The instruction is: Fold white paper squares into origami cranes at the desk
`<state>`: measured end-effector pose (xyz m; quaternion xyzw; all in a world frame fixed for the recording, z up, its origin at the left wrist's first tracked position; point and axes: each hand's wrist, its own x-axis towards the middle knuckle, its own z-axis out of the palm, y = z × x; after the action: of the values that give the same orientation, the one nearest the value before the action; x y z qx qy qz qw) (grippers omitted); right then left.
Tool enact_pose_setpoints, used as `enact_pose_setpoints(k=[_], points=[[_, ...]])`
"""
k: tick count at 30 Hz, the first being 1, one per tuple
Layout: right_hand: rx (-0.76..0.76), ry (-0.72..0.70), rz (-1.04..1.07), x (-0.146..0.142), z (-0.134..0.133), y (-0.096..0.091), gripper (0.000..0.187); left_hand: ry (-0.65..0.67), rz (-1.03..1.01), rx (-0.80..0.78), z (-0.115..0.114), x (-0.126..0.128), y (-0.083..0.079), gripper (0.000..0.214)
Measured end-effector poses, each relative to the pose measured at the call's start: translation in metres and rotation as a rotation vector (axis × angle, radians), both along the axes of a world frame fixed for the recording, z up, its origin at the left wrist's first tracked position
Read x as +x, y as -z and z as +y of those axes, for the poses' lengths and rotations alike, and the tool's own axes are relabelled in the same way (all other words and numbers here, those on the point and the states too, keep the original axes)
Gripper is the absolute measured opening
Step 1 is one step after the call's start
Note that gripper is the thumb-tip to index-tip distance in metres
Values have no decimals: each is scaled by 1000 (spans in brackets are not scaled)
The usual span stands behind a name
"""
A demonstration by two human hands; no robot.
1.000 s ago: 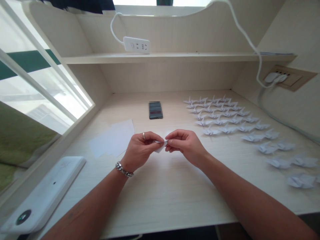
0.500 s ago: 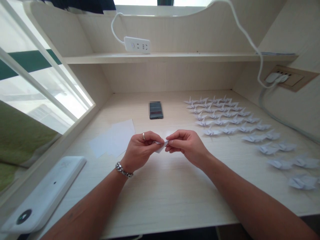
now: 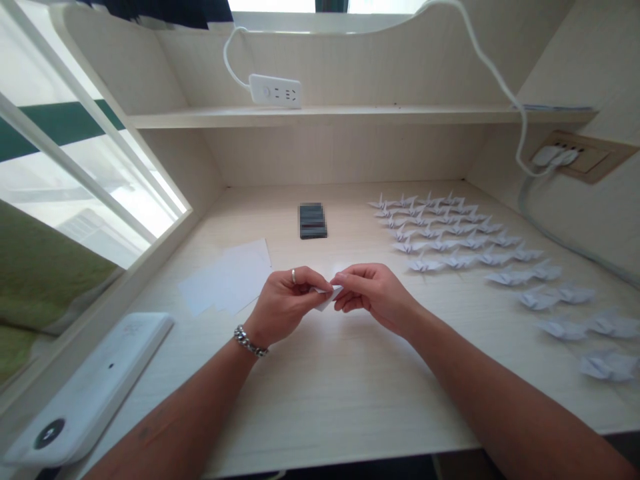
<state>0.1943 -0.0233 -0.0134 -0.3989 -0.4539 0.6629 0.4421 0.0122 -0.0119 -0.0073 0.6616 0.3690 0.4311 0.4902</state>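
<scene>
Paper fold (image 3: 326,304), two-handed.
Left hand (image 3: 286,305) is clamping it, right hand (image 3: 379,293) pinching its end; edges are needing alignment.

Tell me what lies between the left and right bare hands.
A small folded white paper piece lies between the left hand and right hand, in the head view.

Compared with the earlier views, the left hand (image 3: 287,303) has shifted slightly right and toward the near side, carrying the small folded paper (image 3: 325,306) with it. The right hand (image 3: 383,300) has altered its grip: its thumb (image 3: 354,283) has risen, with the tip now close above the left fingertips. The paper's right-hand point, previously covered by the right fingertips, now shows beneath that thumb.
</scene>
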Motion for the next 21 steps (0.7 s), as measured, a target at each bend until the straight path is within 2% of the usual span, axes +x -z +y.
enact_pose_setpoints(k=[3,9,16,21], points=[[45,5,-117,-2,0,1,29,2,15,-37,0,1,1,9],[102,59,-166,-3,2,4,31,-11,44,-109,2,1,-1,6],[153,166,-178,-6,0,4,29,35,-196,-362,6,-1,0,27],[208,213,-211,-8,0,8,23,8,-237,-392,7,1,1,25]])
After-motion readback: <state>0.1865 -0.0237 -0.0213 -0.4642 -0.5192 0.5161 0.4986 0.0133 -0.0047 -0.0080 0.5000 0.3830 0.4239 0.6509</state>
